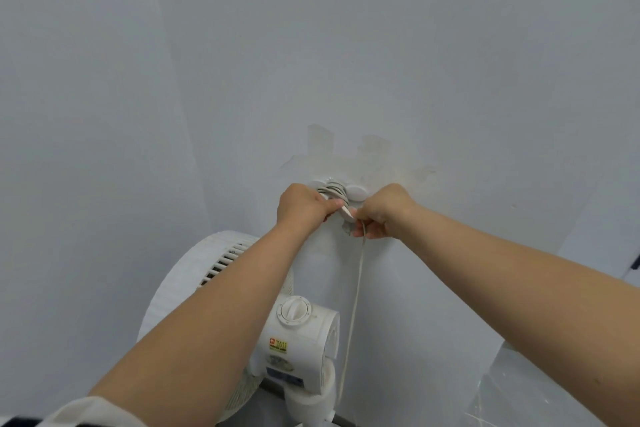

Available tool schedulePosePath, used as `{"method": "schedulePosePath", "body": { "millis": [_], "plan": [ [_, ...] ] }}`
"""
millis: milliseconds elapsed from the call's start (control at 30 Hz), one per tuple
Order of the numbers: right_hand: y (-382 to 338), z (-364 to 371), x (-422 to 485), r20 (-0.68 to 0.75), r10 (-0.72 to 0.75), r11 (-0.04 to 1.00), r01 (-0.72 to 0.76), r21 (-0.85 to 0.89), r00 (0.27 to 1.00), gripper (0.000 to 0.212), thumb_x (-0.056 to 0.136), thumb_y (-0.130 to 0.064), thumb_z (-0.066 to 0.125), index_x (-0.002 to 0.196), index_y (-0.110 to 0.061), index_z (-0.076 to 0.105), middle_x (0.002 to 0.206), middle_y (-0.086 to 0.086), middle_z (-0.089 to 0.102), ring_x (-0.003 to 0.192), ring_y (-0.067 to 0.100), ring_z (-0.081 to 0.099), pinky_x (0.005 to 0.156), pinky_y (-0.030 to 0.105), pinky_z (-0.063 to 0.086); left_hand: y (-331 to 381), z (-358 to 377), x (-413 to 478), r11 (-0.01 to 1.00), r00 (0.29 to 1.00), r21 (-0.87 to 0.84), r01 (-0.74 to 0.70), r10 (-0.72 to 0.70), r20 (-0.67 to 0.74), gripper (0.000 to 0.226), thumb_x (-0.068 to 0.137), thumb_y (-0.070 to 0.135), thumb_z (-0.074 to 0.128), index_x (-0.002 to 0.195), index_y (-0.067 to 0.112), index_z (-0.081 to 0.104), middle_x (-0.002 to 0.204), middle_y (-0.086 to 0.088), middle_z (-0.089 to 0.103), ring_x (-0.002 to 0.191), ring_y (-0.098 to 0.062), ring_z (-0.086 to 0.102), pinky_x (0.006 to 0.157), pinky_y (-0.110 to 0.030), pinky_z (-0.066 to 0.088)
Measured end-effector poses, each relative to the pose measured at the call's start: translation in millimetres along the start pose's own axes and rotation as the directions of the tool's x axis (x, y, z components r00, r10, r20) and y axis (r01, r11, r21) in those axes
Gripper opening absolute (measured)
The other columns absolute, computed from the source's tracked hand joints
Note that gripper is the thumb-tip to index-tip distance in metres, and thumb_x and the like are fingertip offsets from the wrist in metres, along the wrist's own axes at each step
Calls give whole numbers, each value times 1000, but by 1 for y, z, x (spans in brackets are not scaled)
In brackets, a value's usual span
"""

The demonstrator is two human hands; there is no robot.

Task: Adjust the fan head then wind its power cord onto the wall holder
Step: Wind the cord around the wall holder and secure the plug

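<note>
A white wall holder [356, 191] is fixed to the wall, with several turns of the white power cord [333, 191] wound on it. My left hand [304, 205] grips the coil and the plug end at the holder's lower left. My right hand [384, 213] pinches the cord just right of the plug. From there the cord hangs straight down [354, 305] to the white fan [298, 333] below. The fan head's grille [221, 260] faces left, partly hidden by my left forearm.
A plain grey-white wall fills the view, with peeled paint patches [322, 142] above the holder. A corner runs down on the left. A clear plastic sheet [512, 388] lies at lower right. The fan's round knob [294, 310] sits on top of the motor housing.
</note>
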State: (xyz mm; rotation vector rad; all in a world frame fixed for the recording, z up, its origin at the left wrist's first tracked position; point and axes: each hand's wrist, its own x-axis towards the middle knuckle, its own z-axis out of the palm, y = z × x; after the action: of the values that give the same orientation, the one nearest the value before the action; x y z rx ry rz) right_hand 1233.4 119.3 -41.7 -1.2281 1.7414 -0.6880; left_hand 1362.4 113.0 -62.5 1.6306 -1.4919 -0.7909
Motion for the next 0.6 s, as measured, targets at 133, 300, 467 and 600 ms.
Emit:
{"method": "schedulePosePath", "body": {
  "millis": [133,300,467,600],
  "plan": [
    [-3,-4,0,-43,-51,995,47,-85,998,28,83,-5,67,59,2,54,32,8,54,45,22,54,42,23,43,3,0,-2,992,998,122,-40,45,-35,37,74,37,75,54,10,61,53,-4,53,59,-24,51,61,-27,40],
    [-11,-5,-5,-49,-65,988,58,-145,997,22,72,7,65,52,4,56,35,11,56,44,21,52,46,24,46,4,-1,-1,982,998,186,-34,45,-54,41,74,40,73,47,15,57,56,-4,58,61,-24,54,59,-25,40],
    [-16,-8,-6,12,-18,998,18,-58,1000,26,89,-1,56,63,2,54,33,8,55,27,14,54,36,18,46,6,0,0,981,996,182,-71,79,-41,41,76,39,71,47,14,60,71,-13,71,69,-26,63,69,-31,49],
    [-19,-15,-9,110,27,996,-17,-90,994,25,95,-2,43,74,-5,57,40,3,61,33,10,59,50,24,51,4,1,1,984,995,157,-84,90,-33,39,76,38,72,47,15,61,73,-14,73,75,-28,68,76,-35,53]
  ]
}}
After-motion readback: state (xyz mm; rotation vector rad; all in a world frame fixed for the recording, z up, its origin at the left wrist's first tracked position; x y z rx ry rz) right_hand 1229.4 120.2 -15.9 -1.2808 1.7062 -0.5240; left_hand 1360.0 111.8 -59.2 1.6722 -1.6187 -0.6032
